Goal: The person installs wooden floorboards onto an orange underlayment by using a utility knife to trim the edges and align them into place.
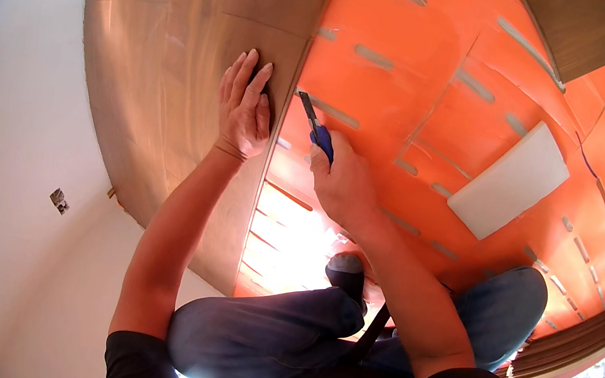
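My left hand [243, 106] lies flat on the brown wood floor planks [175, 45], close to their right edge, fingers stretched out. In my right hand [341, 177] is a blue utility knife [320, 135], its blade extended. The blade tip points up and left, beside the plank edge; whether it touches the edge I cannot tell. Orange underlayment sheet [411, 41] with grey slots spreads out beneath the knife and to the right of the planks.
A white rectangular block [513, 181] lies on the orange sheet at the right. Far right, a loose brown plank [576, 30] rests there. Stacked planks [581, 340] stand at the lower right. My jeans-clad legs [266, 324] fold beneath me. A white wall [4, 144] with an outlet [60, 200] borders the left.
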### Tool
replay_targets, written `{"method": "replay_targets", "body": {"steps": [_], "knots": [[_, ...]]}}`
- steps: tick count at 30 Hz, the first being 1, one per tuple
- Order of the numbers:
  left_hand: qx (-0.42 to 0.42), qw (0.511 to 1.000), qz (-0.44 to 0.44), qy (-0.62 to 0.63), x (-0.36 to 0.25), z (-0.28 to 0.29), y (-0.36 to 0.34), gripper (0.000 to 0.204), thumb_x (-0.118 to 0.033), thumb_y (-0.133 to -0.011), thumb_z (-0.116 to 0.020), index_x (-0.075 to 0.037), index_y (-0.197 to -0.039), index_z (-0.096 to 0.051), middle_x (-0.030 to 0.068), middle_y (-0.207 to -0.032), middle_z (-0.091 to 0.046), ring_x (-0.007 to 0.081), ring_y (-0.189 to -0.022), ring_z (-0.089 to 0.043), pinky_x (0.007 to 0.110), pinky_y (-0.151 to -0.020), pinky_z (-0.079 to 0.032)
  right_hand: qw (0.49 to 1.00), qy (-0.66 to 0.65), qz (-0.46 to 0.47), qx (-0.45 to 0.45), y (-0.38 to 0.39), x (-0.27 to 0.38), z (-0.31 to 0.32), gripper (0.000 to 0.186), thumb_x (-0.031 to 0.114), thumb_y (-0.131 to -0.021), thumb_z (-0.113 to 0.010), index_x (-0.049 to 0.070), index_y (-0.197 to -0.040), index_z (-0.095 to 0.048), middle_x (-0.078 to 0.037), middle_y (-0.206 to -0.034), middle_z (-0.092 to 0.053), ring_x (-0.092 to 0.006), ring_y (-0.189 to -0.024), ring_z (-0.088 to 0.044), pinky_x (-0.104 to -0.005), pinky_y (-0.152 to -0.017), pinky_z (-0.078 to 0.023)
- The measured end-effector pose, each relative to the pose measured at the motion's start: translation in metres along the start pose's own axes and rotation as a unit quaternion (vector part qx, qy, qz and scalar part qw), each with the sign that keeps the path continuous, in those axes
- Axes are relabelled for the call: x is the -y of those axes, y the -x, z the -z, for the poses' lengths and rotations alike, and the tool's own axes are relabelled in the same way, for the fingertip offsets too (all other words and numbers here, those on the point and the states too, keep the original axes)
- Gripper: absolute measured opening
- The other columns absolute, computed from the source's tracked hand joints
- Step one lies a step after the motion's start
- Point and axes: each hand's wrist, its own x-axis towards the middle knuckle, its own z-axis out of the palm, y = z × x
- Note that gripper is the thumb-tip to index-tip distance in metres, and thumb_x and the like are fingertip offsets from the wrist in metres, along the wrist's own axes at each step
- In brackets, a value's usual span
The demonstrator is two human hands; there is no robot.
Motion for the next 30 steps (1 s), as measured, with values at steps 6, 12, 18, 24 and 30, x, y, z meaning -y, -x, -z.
{"method": "replay_targets", "body": {"steps": [6, 12, 18, 24, 30], "knots": [[-0.007, 1.0, 0.008, 0.003, 0.0, 0.0, 0.001, 0.048, -0.007, -0.093, -0.05, -0.006, -0.14, -0.06, 0.0206, -0.154, -0.05, 0.042, -0.143, -0.044, 0.052, -0.121, -0.03, 1.0, 0.016, -0.004, -0.016, -0.004, -0.001, -0.006, 0.031, 0.031, -0.105, -0.05, 0.001, -0.113, -0.054, -0.028, -0.087, -0.069, -0.0502, -0.085, -0.066, -0.0595, -0.074, -0.05], [-0.008, 1.0, 0.009, 0.005, 0.0, 0.0, 0.0, 0.048, -0.007, -0.093, -0.05, -0.006, -0.14, -0.061, 0.0205, -0.154, -0.05, 0.0418, -0.143, -0.044, 0.052, -0.121, -0.03, 0.999, 0.045, -0.016, -0.008, -0.008, 0.002, -0.007, 0.03, 0.028, -0.105, -0.052, -0.001, -0.112, -0.056, -0.023, -0.088, -0.071, -0.044, -0.086, -0.07, -0.0509, -0.076, -0.053], [-0.007, 1.0, 0.009, 0.009, 0.003, -0.002, 0.002, 0.047, -0.007, -0.093, -0.05, -0.005, -0.139, -0.06, 0.0214, -0.154, -0.05, 0.0429, -0.142, -0.044, 0.053, -0.12, -0.03, 0.995, 0.091, -0.033, 0.005, -0.009, 0.013, -0.007, 0.029, 0.027, -0.106, -0.052, -0.001, -0.114, -0.056, -0.021, -0.086, -0.07, -0.0395, -0.075, -0.069, -0.0492, -0.067, -0.053], [0.003, 1.0, 0.005, -0.002, 0.001, -0.001, 0.0, 0.047, -0.007, -0.094, -0.048, -0.002, -0.139, -0.059, 0.0228, -0.154, -0.049, 0.0439, -0.143, -0.044, 0.052, -0.12, -0.03, 0.969, -0.209, -0.078, 0.111, -0.017, -0.002, -0.003, 0.027, 0.029, -0.109, -0.05, 0.002, -0.112, -0.054, -0.01, -0.079, -0.061, -0.0184, -0.058, -0.06, -0.0343, -0.053, -0.052], [-0.001, 1.0, 0.01, 0.009, 0.003, -0.002, 0.002, 0.048, -0.007, -0.094, -0.049, -0.005, -0.14, -0.06, 0.022, -0.154, -0.049, 0.0433, -0.143, -0.044, 0.053, -0.121, -0.029, 0.888, -0.399, -0.134, 0.187, -0.021, -0.003, 0.009, 0.024, 0.028, -0.11, -0.047, 0.005, -0.108, -0.053, -0.004, -0.079, -0.058, -0.0091, -0.054, -0.055, -0.029, -0.05, -0.05]]}}
